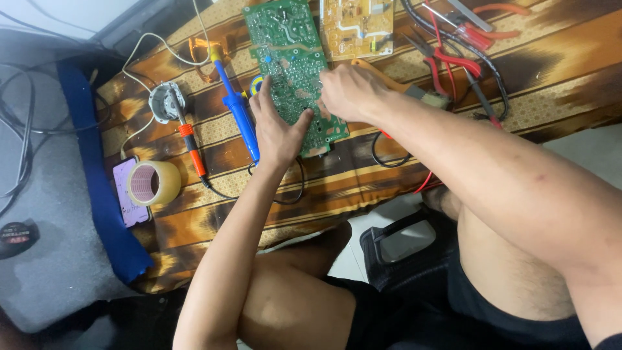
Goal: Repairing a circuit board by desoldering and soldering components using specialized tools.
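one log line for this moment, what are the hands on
left hand: steadies green circuit board | right hand: on board's right edge | blue tool: beside board

My left hand (277,126) lies flat, palm down, fingers stretched toward twelve o'clock and thumb spread out toward two. Its forearm runs back toward seven o'clock, bare, bent at the elbow near my knee. My right hand (350,91) sits just beside it at about two o'clock, curled loosely with knuckles up and fingertips tucked toward nine. That forearm comes in long and bare from five o'clock, crossing above my thighs. The two hands nearly meet at thumb and fingertips.
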